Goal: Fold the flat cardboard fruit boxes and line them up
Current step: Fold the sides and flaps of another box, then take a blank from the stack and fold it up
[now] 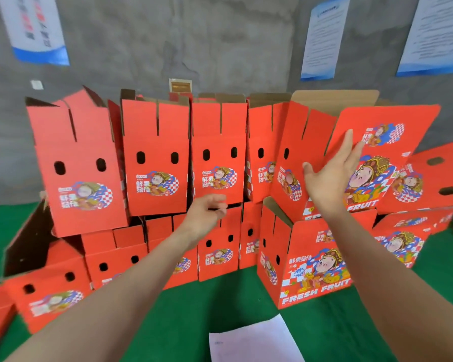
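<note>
Squaring the end fruit box (392, 121) into the upper row with my right hand (330, 178)

I am pressing my right hand flat and fully spread against its big printed face, gripping nothing; my left hand (207, 212) is hovering with curled fingers at the bottom edge of a middle box (217, 142), and I cannot tell whether it is pinching. The end box is sitting on a lower box (311, 270) toward the far right edge of the green mat (194, 309), leaning rightwards, its long axis running upward, its open flaps pointing at the wall. In my judgement it needs a slow, even push while I am steadying the neighbours
</note>
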`<control>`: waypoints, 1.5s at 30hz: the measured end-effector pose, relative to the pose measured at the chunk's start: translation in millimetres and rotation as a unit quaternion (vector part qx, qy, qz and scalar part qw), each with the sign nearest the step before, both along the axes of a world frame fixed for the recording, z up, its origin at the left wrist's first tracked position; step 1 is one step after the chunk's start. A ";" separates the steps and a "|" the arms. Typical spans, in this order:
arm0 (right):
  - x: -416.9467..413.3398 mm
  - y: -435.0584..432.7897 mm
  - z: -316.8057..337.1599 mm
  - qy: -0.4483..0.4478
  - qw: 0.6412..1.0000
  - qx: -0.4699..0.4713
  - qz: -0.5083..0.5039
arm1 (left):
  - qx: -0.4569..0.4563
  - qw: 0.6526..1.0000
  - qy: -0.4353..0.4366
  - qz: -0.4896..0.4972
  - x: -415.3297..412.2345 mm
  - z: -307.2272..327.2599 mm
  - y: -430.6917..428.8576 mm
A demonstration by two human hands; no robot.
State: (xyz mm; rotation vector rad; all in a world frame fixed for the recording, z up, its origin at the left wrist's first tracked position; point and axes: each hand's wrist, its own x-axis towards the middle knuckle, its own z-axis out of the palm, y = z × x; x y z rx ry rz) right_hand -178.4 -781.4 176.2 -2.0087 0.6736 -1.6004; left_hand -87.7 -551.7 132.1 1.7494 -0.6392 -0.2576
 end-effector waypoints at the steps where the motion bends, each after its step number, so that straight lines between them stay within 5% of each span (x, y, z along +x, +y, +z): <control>1: -1.9 5.7 1.8 0.008 1.000 0.009 -0.003 | -0.002 1.000 0.002 0.004 1.1 -0.5 7.6; 7: -3.3 70.6 21.6 0.001 0.996 -0.087 -0.020 | -0.034 0.999 0.016 0.019 7.6 -3.0 55.2; 10: 12.2 125.7 17.1 0.012 0.985 -0.167 0.051 | -0.053 0.998 0.022 0.026 10.2 -8.1 91.0; 15: 51.9 223.1 -8.0 0.034 0.964 -0.158 0.209 | -0.083 0.991 0.041 0.095 20.4 -26.7 192.9; 20: 92.9 356.5 -48.6 0.079 0.902 -0.205 0.371 | -0.133 0.955 0.080 0.252 36.1 -68.8 344.8; 26: 136.4 514.4 -122.4 0.236 0.795 -0.208 0.519 | -0.127 0.868 0.100 0.469 42.4 -138.7 539.4; 32: 173.3 595.3 -197.5 0.413 0.712 -0.192 0.535 | 0.081 0.788 0.081 0.605 59.9 -200.1 664.5; 38: 184.1 605.8 -247.8 0.578 0.655 -0.142 0.466 | 0.326 0.845 0.024 0.423 105.8 -237.3 669.4; 41: 189.4 600.8 -261.6 0.618 0.642 -0.126 0.436 | 0.484 0.832 0.016 0.269 112.9 -265.6 660.8; 43: 194.5 597.5 -267.9 0.634 0.640 -0.104 0.421 | 0.522 0.818 -0.012 0.242 107.4 -278.3 657.7; 45: 201.0 596.7 -272.5 0.638 0.648 -0.085 0.408 | 0.465 0.826 -0.133 0.289 102.8 -278.0 654.6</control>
